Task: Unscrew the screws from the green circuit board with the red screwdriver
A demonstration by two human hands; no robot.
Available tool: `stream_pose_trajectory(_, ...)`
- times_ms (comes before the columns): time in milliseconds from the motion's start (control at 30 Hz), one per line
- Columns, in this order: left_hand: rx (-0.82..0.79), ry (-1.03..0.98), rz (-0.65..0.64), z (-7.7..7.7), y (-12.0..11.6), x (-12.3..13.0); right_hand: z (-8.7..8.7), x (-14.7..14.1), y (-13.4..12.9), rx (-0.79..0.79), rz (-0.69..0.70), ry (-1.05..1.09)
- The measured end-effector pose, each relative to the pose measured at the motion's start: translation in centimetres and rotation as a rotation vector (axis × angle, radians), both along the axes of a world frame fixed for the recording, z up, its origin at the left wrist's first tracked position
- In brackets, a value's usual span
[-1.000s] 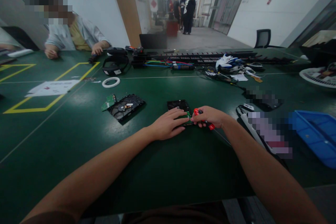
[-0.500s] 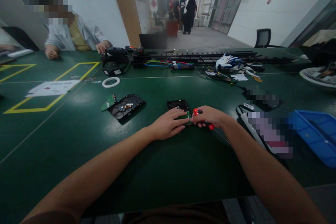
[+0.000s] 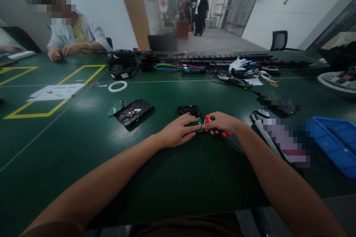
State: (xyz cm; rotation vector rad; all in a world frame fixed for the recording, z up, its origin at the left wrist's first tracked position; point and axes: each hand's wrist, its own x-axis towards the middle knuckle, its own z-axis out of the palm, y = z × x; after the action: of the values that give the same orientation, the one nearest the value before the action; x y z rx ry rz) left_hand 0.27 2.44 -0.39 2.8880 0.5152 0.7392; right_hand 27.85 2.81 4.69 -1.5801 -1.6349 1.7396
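A black hard drive [image 3: 188, 110] lies on the green table with part of its green circuit board [image 3: 199, 121] showing. Across it rests my left hand [image 3: 179, 130], fingers stretched out and covering much of the drive. My right hand [image 3: 224, 120] is closed around a red-and-black screwdriver [image 3: 224, 133], whose thin shaft points back toward my right forearm. Its thumb and fingertips meet the right edge of the board; whether they pinch it I cannot tell. To the left lies another hard drive [image 3: 135, 113], with a separate green circuit board [image 3: 114, 109] at its corner.
A white tape roll [image 3: 117, 86] and a black strapped device [image 3: 121, 64] lie farther back. Cables and a white-blue glove [image 3: 241, 66] sit beyond my right hand. At right is a blue bin [image 3: 333, 144]. A co-worker [image 3: 79, 39] sits at the far left.
The co-worker's hand has left the black strapped device and moved in front of their body. My own hands stay in nearly the same place.
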Motion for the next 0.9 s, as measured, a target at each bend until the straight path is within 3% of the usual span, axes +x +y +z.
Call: stream_pose_trajectory(900, -0.018, -0.031, -0.008, -0.19, -0.04, 0.01, 0.08, 0.05, -0.06, 0.002, -0.006, 0.016)
